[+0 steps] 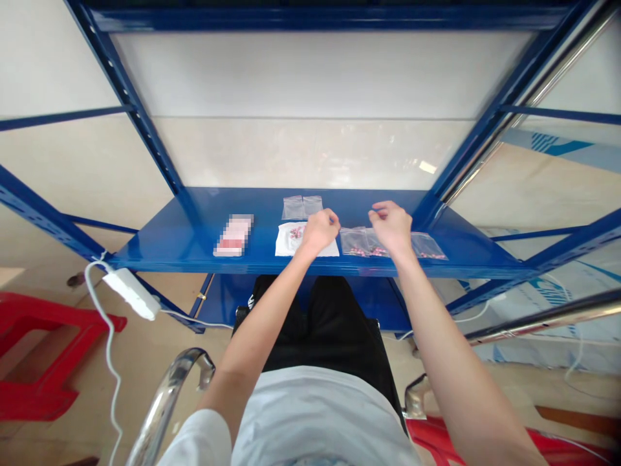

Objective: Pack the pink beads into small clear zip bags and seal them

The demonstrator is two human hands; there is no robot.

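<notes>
My left hand (320,231) is closed, fingers curled together, above the right part of a white sheet (284,244); anything in its fingertips is too small or hidden to make out. Small pink pieces (297,232) lie on that sheet, left of the hand. My right hand (394,228) hovers over a row of clear plastic bags, thumb and fingers apart, with nothing visible between them. Pink and dark bits show inside the left bag (353,241) and the right bag (427,246); another bag is partly covered by the right hand.
Flat clear zip bags (301,207) lie behind the white sheet. A blurred pink and white packet (233,235) is at the left of the blue shelf (262,200). Blue uprights frame both sides. A white power strip (130,293) hangs at the left front corner, near a red stool (43,388).
</notes>
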